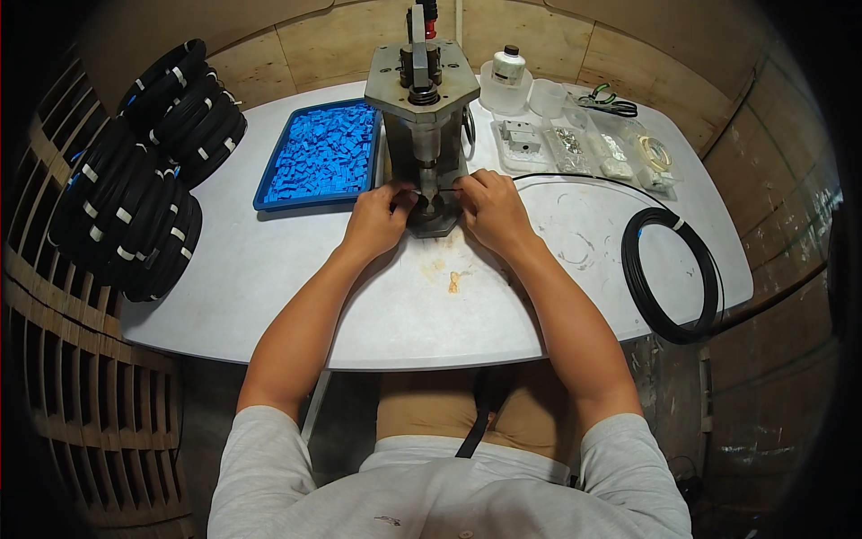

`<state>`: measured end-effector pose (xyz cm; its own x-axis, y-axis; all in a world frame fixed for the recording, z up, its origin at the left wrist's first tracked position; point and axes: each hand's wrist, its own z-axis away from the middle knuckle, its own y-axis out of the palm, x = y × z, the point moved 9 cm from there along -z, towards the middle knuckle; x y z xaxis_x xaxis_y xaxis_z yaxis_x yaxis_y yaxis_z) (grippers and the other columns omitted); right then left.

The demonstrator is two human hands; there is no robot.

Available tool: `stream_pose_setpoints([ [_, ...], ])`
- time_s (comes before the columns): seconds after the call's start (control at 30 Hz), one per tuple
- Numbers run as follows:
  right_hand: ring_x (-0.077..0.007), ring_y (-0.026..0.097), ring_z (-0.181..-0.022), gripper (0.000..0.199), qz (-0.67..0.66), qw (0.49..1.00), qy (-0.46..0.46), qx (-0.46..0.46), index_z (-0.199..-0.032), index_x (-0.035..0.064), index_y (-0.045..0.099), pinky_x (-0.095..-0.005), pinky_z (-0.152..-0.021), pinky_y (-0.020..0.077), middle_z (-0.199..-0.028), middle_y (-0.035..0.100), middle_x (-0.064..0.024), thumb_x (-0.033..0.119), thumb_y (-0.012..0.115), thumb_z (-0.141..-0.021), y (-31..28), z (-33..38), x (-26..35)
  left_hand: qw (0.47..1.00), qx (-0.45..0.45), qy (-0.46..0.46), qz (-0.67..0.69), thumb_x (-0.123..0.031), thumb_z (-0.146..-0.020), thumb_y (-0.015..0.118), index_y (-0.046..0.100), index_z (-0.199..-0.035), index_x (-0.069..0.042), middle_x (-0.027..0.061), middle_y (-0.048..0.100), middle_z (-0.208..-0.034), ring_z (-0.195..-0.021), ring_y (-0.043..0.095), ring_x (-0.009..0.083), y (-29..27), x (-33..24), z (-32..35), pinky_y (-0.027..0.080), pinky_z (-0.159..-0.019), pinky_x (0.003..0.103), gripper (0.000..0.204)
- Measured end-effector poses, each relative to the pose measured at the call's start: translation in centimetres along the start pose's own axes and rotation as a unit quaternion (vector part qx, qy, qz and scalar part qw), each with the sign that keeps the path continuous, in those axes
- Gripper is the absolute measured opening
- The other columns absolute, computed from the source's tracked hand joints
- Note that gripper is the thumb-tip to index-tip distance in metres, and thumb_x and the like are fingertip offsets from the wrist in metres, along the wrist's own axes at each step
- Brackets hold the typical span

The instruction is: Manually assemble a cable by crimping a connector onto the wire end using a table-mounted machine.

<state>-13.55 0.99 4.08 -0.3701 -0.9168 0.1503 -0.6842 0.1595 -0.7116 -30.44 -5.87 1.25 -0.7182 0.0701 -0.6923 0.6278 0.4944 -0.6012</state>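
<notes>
A steel bench press (422, 106) stands at the far middle of the table. On the left side of its base, my left hand (377, 217) is closed in a pinch; what its fingertips hold is too small to make out. Opposite it, my right hand (494, 208) is closed on the end of a black cable (588, 175), close beside the press's ram (429, 172). From that hand the cable curves away to the right and joins a black coil (636, 274) lying on the table. The cable's tip at the press is hidden.
Left of the press is a blue tray (263, 199) of small blue parts. Bundled black cable coils (126, 207) are piled at the far left. Back right hold a bottle (508, 65), clear tubs (546, 97), small trays of parts (568, 148) and pliers (611, 103).
</notes>
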Motion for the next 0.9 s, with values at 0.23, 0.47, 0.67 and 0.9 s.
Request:
stream_pose_setpoints([
  [0.23, -0.0294, 0.062, -0.092, 0.010, 0.001, 1.000, 0.003, 0.002, -0.097, 0.0086, 0.067, -0.0410, -0.082, 0.0444, -0.091, 0.065, -0.0084, 0.009, 0.070, -0.087, 0.06, -0.06, 0.05, 1.000, -0.001, 0.004, 0.006, -0.015, -0.097, 0.065, 0.072, -0.116, 0.000, 0.0201, 0.075, -0.091, -0.084, 0.076, 0.0278, -0.03, 0.15, 0.01, 0.057, -0.078, 0.036, 0.025],
  [0.47, -0.0291, 0.062, -0.093, 0.011, -0.001, 1.000, 0.007, 0.008, -0.099, 0.0088, 0.069, -0.0407, -0.083, 0.0445, -0.092, 0.065, -0.0083, 0.010, 0.069, -0.088, -0.01, 0.00, 0.00, 1.000, 0.004, 0.003, 0.004, -0.014, -0.098, 0.063, 0.072, -0.116, 0.000, 0.0196, 0.076, -0.092, -0.085, 0.076, 0.0281, 0.04, 0.03, -0.05, 0.057, -0.078, 0.036, 0.025],
  [0.67, -0.0291, 0.062, -0.094, 0.013, 0.001, 1.000, 0.005, 0.010, -0.100, 0.0093, 0.069, -0.0410, -0.084, 0.0447, -0.093, 0.065, -0.0084, 0.010, 0.069, -0.087, 0.14, 0.01, -0.04, 1.000, 0.006, 0.000, 0.002, -0.014, -0.098, 0.063, 0.072, -0.117, 0.000, 0.0198, 0.076, -0.093, -0.086, 0.076, 0.0285, 0.14, 0.37, -0.11, 0.057, -0.078, 0.036, 0.026],
  [0.9, -0.0288, 0.063, -0.094, 0.012, -0.001, 1.000, 0.005, 0.005, -0.098, 0.0094, 0.069, -0.0409, -0.083, 0.0450, -0.093, 0.066, -0.0078, 0.009, 0.070, -0.086, 0.05, 0.03, -0.07, 1.000, -0.004, 0.004, 0.002, -0.014, -0.098, 0.063, 0.072, -0.116, 0.000, 0.0204, 0.076, -0.094, -0.086, 0.076, 0.0292, 0.08, 0.23, -0.09, 0.057, -0.078, 0.037, 0.024],
])
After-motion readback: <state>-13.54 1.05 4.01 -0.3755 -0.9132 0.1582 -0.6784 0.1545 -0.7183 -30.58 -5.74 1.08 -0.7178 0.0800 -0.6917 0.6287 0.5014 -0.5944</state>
